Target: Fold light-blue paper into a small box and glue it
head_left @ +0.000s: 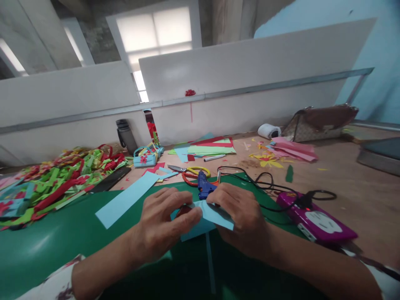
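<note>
My left hand [162,223] and my right hand [242,216] meet over a green sheet [62,237] at the table's near edge. Both pinch a folded piece of light blue paper [215,214] between them, fingers pressed on its folds. A long light blue strip [126,199] lies flat on the green sheet just left of my left hand. A thin blue strip [210,258] runs toward me below the folded piece. A blue glue gun [204,185] lies right behind my fingers.
Yellow-and-orange scissors [192,171] lie behind the glue gun. A purple power strip [315,223] with black cable sits to the right. A heap of coloured paper strips [56,179] fills the left. Small paper baskets [145,157], stacked coloured sheets [209,148], a marker [214,158], a handbag [321,123], a dark bottle [126,135].
</note>
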Action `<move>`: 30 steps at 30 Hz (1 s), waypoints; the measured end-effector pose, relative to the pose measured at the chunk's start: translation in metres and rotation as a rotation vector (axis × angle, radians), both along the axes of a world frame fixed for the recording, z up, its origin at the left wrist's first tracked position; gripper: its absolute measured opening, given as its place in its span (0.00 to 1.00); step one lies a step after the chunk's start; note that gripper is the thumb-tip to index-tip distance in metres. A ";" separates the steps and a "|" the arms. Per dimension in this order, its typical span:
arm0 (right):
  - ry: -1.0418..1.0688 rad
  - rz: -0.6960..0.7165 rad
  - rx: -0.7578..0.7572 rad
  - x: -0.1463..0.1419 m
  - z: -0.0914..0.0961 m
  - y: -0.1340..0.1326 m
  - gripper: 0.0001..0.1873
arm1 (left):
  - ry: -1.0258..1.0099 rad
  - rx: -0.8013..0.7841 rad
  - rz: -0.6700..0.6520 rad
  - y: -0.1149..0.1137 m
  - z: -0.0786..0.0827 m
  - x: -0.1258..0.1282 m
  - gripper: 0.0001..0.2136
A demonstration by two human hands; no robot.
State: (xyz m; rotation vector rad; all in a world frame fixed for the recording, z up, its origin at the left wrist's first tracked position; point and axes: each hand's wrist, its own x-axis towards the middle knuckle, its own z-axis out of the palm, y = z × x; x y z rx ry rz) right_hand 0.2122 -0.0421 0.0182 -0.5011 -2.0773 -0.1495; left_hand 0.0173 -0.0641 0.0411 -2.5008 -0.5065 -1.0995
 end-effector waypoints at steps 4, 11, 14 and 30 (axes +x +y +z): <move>0.005 0.017 -0.012 0.000 -0.001 0.000 0.05 | 0.016 0.069 0.020 0.000 0.002 0.001 0.07; 0.043 0.075 -0.014 0.001 -0.002 -0.002 0.04 | 0.031 0.113 0.038 0.002 0.000 -0.001 0.08; 0.053 0.073 0.001 0.001 0.000 -0.003 0.06 | 0.020 0.087 0.036 0.003 -0.001 -0.002 0.09; 0.048 0.042 0.059 0.003 0.000 0.000 0.08 | 0.007 0.023 0.072 0.003 -0.010 -0.007 0.08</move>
